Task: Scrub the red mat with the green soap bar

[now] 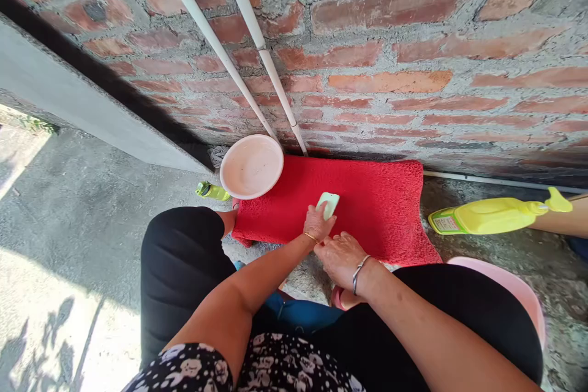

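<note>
My left hand (319,223), with a thin gold bracelet at its wrist, is closed on a pale green bar (328,203) that looks like soap. Beneath the bar lies a red towel (367,196), spread over a low support whose form is hidden. Close beside the left hand, my right hand (342,254) is at the towel's front edge, a silver bangle on its wrist. Its fingers are curled down and together; whatever they may hold is hidden from above.
A pink basin (252,166) sits at the towel's left end, near a small green bottle (212,190). To the right is a yellow spray bottle (487,215). Another pink tub (509,282) is partly behind my right leg. White pipes (257,30) run down the brick wall (390,79).
</note>
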`<act>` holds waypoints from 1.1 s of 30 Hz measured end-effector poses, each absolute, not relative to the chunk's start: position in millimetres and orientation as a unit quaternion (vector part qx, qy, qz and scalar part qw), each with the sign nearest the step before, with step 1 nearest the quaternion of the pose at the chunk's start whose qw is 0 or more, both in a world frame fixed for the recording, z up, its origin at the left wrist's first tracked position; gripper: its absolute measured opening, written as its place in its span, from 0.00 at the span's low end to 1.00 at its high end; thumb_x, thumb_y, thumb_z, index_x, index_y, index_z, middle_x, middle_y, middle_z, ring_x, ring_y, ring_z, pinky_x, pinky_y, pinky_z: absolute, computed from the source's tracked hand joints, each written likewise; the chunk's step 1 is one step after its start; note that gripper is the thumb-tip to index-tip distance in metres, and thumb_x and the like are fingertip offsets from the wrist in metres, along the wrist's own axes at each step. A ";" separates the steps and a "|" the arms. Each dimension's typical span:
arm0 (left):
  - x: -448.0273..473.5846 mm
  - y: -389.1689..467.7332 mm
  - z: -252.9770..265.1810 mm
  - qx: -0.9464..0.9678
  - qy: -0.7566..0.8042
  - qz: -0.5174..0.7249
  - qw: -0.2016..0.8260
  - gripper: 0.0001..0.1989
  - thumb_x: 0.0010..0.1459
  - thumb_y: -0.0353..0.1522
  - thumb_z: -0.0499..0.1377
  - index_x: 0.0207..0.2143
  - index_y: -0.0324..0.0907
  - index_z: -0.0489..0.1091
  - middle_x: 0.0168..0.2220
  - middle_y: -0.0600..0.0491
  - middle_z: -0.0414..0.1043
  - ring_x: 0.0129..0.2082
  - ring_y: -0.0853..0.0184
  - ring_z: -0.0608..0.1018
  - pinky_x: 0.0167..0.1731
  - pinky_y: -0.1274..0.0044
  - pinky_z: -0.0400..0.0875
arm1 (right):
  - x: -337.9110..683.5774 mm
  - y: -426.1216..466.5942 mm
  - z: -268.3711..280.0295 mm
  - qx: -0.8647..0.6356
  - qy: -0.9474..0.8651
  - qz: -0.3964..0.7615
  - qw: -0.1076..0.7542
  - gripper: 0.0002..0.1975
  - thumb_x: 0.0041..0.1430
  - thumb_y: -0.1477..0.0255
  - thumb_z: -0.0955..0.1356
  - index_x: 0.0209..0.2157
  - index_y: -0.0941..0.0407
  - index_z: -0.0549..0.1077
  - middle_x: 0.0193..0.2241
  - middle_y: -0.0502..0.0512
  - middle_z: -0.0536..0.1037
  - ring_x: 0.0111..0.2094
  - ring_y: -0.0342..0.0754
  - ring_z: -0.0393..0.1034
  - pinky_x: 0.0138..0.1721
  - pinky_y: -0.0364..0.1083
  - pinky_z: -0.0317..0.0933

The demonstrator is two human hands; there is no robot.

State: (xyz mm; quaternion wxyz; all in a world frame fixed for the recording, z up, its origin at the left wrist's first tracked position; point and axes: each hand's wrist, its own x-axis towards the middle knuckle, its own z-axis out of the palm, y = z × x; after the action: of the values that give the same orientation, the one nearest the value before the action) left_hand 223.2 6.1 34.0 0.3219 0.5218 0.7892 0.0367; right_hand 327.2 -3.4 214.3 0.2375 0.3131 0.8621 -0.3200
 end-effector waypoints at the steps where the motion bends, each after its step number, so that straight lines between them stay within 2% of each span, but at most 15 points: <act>1: 205.4 5.1 36.0 0.502 0.810 0.040 0.300 0.30 0.57 0.46 0.58 0.62 0.54 0.60 0.51 0.47 0.64 0.47 0.60 0.73 0.46 0.72 0.67 | 327.7 -3.5 215.8 0.316 0.863 -0.310 0.243 0.17 0.62 0.76 0.58 0.46 0.60 0.74 0.44 0.67 0.76 0.49 0.55 0.71 0.51 0.53 0.58; 7: 153.6 -11.8 46.2 0.419 0.878 0.000 0.231 0.29 0.60 0.44 0.54 0.63 0.50 0.58 0.49 0.44 0.64 0.47 0.59 0.74 0.47 0.71 0.67 | 327.9 -4.3 219.8 0.312 0.868 -0.282 0.263 0.17 0.62 0.75 0.59 0.48 0.58 0.74 0.45 0.65 0.76 0.50 0.55 0.71 0.50 0.53 0.59; 10: 177.6 -30.8 43.0 0.479 0.842 -0.020 0.247 0.31 0.59 0.44 0.56 0.64 0.51 0.58 0.51 0.45 0.63 0.49 0.59 0.72 0.48 0.71 0.67 | 327.3 -4.7 216.1 0.315 0.868 -0.275 0.267 0.17 0.61 0.75 0.60 0.48 0.58 0.74 0.46 0.65 0.76 0.50 0.55 0.71 0.51 0.52 0.59; 15: 207.0 -49.3 41.5 0.583 0.756 -0.025 0.296 0.32 0.58 0.45 0.56 0.64 0.58 0.55 0.53 0.47 0.61 0.51 0.58 0.70 0.43 0.73 0.69 | 327.0 -3.6 207.0 0.319 0.866 -0.269 0.275 0.17 0.60 0.74 0.61 0.49 0.59 0.73 0.46 0.67 0.76 0.50 0.56 0.71 0.50 0.53 0.60; 21: 140.4 -30.7 49.6 0.458 0.867 -0.010 0.197 0.32 0.60 0.45 0.54 0.65 0.53 0.54 0.51 0.44 0.62 0.50 0.57 0.70 0.46 0.70 0.68 | 326.3 -2.3 204.5 0.318 0.866 -0.256 0.289 0.16 0.60 0.73 0.62 0.49 0.57 0.73 0.46 0.63 0.76 0.50 0.56 0.71 0.50 0.53 0.61; 25: 117.9 -31.8 43.5 0.407 0.897 -0.026 0.170 0.32 0.61 0.44 0.52 0.66 0.50 0.54 0.52 0.42 0.62 0.50 0.55 0.70 0.46 0.69 0.68 | 324.3 -1.8 204.0 0.319 0.866 -0.253 0.289 0.17 0.60 0.73 0.61 0.48 0.57 0.73 0.46 0.63 0.76 0.50 0.55 0.71 0.50 0.53 0.61; 33: 191.3 -43.7 25.5 0.611 0.755 -0.011 0.238 0.32 0.58 0.45 0.56 0.65 0.59 0.54 0.52 0.47 0.62 0.50 0.57 0.67 0.49 0.69 0.65 | 319.1 -2.6 197.6 0.319 0.864 -0.259 0.292 0.16 0.60 0.74 0.61 0.47 0.58 0.73 0.45 0.64 0.76 0.50 0.57 0.71 0.49 0.53 0.60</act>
State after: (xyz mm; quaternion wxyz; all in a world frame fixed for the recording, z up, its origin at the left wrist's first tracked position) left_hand 191.3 -43.7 25.5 0.2383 0.6107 0.7551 -0.0107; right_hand 319.1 -2.6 197.6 0.2924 0.3186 0.8636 -0.2592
